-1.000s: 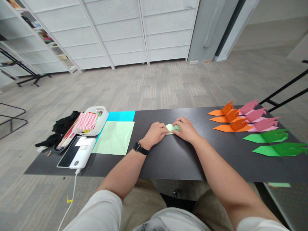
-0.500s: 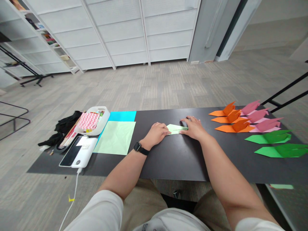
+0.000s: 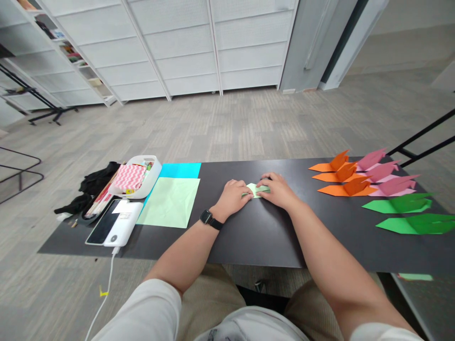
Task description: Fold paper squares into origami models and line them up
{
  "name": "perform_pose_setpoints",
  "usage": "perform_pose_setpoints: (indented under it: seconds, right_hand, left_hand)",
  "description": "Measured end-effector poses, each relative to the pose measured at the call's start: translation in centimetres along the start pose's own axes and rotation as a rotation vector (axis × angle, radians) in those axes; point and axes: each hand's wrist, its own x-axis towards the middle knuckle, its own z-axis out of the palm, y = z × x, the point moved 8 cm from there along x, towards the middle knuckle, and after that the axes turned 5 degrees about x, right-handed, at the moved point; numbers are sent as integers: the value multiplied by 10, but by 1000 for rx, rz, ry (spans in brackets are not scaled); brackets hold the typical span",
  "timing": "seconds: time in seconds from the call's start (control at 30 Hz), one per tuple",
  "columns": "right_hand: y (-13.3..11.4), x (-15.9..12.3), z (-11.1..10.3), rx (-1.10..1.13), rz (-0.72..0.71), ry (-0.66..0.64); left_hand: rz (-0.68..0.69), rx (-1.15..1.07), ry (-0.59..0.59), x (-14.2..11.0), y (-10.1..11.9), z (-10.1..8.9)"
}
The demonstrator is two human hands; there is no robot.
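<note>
A small piece of folded pale green paper (image 3: 254,190) lies on the dark table between my hands. My left hand (image 3: 234,195), with a black watch on its wrist, pinches the left end of it. The fingers of my right hand (image 3: 277,189) close on its right end, covering that part. Left of my hands, a flat pale green sheet (image 3: 172,201) overlaps a blue sheet (image 3: 183,170).
Folded paper birds stand at the right: orange (image 3: 343,189), pink (image 3: 394,184) and green (image 3: 414,223). On the left are a white box (image 3: 154,177), a phone (image 3: 103,225), a white power bank (image 3: 122,232) with a cable, and black cloth (image 3: 99,177).
My right hand has moved left along the folded paper, nearer my left hand. Less of the paper shows between them now.
</note>
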Motion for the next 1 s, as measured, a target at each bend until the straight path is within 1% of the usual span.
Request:
perform_pose_setpoints:
  seconds: [0.1, 0.27, 0.4, 0.6, 0.73, 0.87, 0.93, 1.0]
  right_hand:
    - [1, 0, 3, -17, 25, -18]
    - [0, -1, 2, -17, 36, -26]
    - [-1, -1, 2, -13, 60, -44]
    - [-2, -1, 1, -15, 73, -55]
    - [-1, -1, 2, -21, 72, -70]
    - [0, -1, 2, -18, 67, -62]
    - [-1, -1, 2, -22, 61, -55]
    - [-1, -2, 2, -28, 58, -50]
  left_hand:
    - [-37, 7, 9, 4, -2, 3]
    - [-54, -24, 24, 5, -7, 4]
    - [-41, -58, -5, 3, -10, 3]
    - [-45, -80, 7, -6, -21, -4]
    - [-47, -89, -30, -11, -33, -6]
    - [-76, -109, -61, -14, -45, -13]
    - [-64, -139, -34, -13, -45, -18]
    - [-10, -174, 22, -11, -36, -25]
